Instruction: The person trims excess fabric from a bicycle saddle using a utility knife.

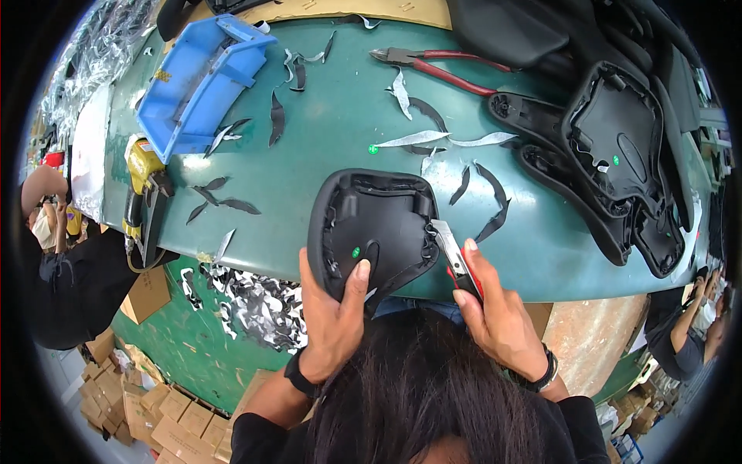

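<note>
Left grip point(332, 315) clamped, thumb point(355, 286) on top, right grip point(502, 315) curled (index finger point(480, 265) stretched forward), forearms point(272, 396) angled inward

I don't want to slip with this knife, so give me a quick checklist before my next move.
1. Left hand holding the black seat shell: ok, gripping its near left part.
2. Right hand on the knife: ok, around the handle.
3. Left hand apart from the blade: ok, the blade is at the shell's right edge.
4. Blade locked: cannot tell.
5. Table free of scraps: not ok, dark and white strips lie about.
6. Pliers apart from the shell: ok, lying beyond it.
</note>
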The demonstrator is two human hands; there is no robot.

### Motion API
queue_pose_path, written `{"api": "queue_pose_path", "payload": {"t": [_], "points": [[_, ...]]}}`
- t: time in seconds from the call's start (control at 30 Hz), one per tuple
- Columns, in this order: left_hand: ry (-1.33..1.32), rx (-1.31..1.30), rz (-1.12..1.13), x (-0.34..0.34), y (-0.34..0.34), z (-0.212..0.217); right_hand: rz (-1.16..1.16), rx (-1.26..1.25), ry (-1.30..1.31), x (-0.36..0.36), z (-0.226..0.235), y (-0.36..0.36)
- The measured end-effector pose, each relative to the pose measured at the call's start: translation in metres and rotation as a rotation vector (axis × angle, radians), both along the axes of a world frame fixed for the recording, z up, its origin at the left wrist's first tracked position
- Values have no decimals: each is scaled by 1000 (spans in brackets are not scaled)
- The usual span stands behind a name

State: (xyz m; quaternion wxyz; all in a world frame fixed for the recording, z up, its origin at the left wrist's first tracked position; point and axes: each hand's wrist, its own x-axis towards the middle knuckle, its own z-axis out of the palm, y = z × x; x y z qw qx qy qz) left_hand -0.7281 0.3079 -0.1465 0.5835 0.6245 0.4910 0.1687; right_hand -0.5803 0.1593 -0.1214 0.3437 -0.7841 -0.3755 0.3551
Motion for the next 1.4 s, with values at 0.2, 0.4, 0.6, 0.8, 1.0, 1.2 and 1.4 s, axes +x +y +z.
{"api": "queue_pose_path", "payload": {"t": [0.2, 0.4, 0.6, 0.8, 1.0, 1.2, 1.4], "points": [[-25, 134, 37, -3, -16, -11, 29, -116, 84, -12, 15, -17], [8, 236, -73, -2, -16, -8, -396, 175, 10, 6, -14, 9], [15, 288, -131, 0, -10, -6, -133, 195, -155, 12, -18, 56], [-538, -273, 289, 24, -10, -16, -328, 411, 735, 3, 11, 81], [64, -520, -736, 29, 11, 15, -196, 215, 340, 63, 10, 105], [49, 634, -702, 63, 45, 34, -165, 237, 125, 69, 17, 121], [-203, 844, -578, 106, 96, 28, -263, 326, 306, 96, 21, 129]]}}
